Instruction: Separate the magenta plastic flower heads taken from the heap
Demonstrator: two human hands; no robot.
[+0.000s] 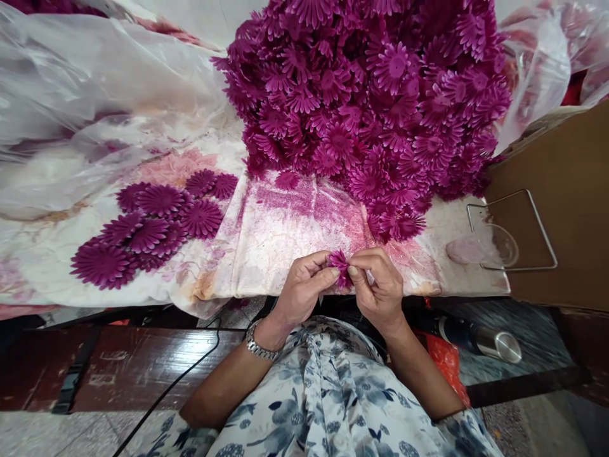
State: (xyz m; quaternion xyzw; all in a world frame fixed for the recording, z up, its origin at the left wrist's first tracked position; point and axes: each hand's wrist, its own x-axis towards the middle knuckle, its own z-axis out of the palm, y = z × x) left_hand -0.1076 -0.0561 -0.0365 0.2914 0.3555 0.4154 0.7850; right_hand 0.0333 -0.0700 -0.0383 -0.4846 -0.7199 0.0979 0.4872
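A small purple artificial flower point(339, 261) is pinched between both my hands, just above the table's front edge. My left hand point(307, 282) grips its left side with thumb and forefinger. On the other side, my right hand point(378, 282) holds it the same way. Ahead of my hands rises a large heap of loose purple artificial flowers point(371, 101). To the left lies a smaller group of flat, layered purple flowers point(157, 228). My fingers cover part of the held flower.
A stained cloth point(285, 247) covers the table. At right are a clear plastic cup point(480, 246) on its side, a bent metal wire frame point(542, 228) and a cardboard box point(556, 203). Plastic sheeting point(95, 70) lies at left. A steel-ended bottle point(495, 343) rests below the table.
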